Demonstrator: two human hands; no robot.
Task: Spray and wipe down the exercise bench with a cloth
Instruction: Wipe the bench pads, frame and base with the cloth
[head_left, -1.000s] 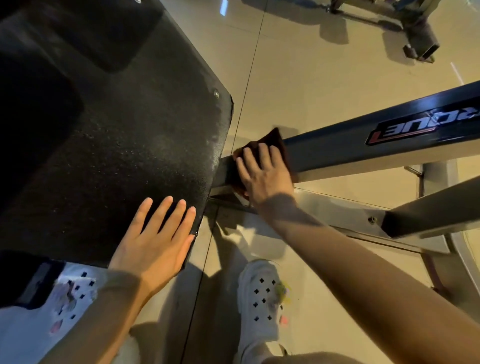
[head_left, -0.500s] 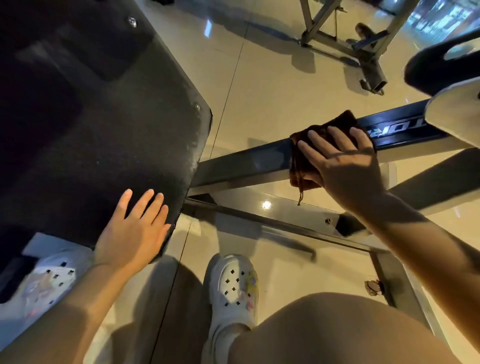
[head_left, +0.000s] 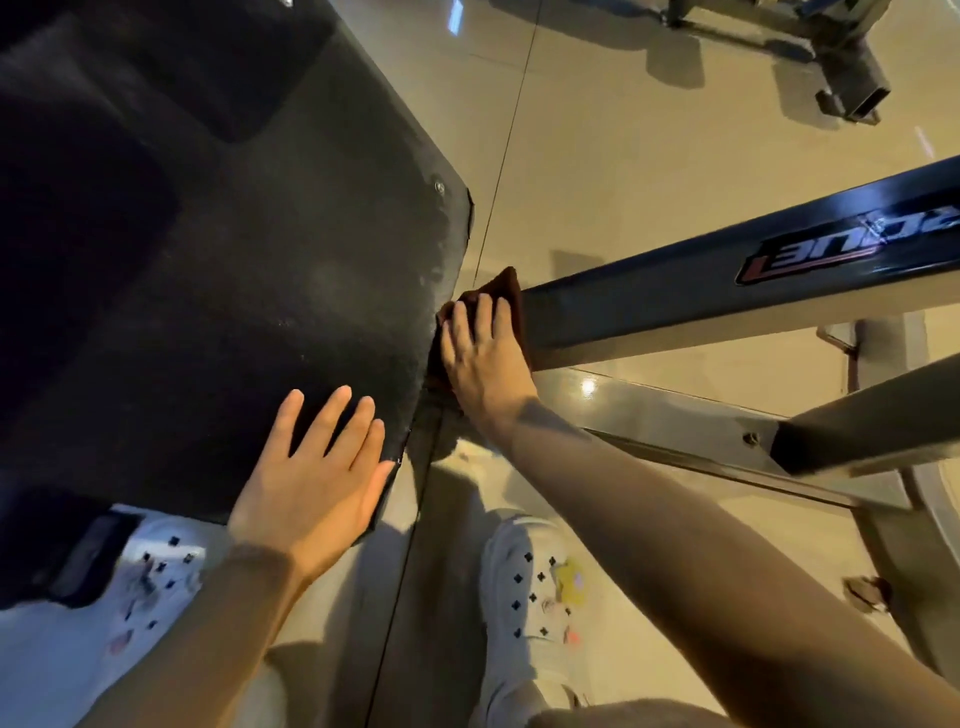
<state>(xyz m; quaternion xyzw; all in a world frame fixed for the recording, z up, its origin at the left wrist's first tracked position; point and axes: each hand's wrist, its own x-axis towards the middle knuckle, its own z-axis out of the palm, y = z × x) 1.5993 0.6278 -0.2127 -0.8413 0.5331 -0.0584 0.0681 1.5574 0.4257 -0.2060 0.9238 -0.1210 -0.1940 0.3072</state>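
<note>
Status: wiping in progress. My right hand (head_left: 483, 358) presses the dark cloth (head_left: 506, 293) flat, fingers straight, onto the near end of the black frame beam (head_left: 701, 296), just where the beam meets the edge of the bench pad (head_left: 249, 291) at centre frame. My left hand (head_left: 317, 467) rests open, fingers spread, on the pad's lower right corner, steadying it.

Done, as far as I can judge: the pad carries fine pale speckling and a dull smear along its right edge, consistent with spray applied and not fully wiped. No spray bottle is in view. Left: the pad surface and the rest of the beam, by my estimate.

Orientation: the beam's long axis runs from centre frame up to the right edge. The pad fills the upper left, its long axis apparently running from lower right to upper left.
</note>
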